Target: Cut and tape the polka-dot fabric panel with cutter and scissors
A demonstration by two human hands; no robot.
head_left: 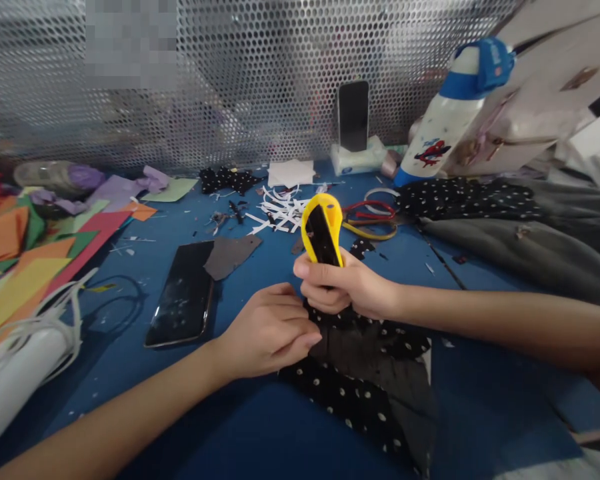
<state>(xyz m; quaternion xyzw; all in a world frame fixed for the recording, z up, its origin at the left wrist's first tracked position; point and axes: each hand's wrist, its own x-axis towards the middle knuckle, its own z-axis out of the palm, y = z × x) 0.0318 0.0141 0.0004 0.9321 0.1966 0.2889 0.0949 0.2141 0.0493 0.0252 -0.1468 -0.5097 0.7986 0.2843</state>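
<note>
My right hand (pixel 347 288) is wrapped around a yellow-and-black hand tool (pixel 321 230) and holds it upright above the work; its exact kind I cannot make out. Close beside it, my left hand (pixel 273 333) is closed, its curled fingers at the edge of a black fabric piece (pixel 350 397) with white dots. This piece lies below both hands and has sheer dark parts and folded dotted bands. Where the left fingers grip it is partly hidden.
On the blue table (pixel 215 427) lie a black phone (pixel 183 293), a grey scrap (pixel 233 257), white paper strips (pixel 283 210) and coloured paper (pixel 87 240). A bottle (pixel 437 127), dark cloth (pixel 520 233) and another phone (pixel 353 117) are behind. White cable (pixel 67 313) lies left.
</note>
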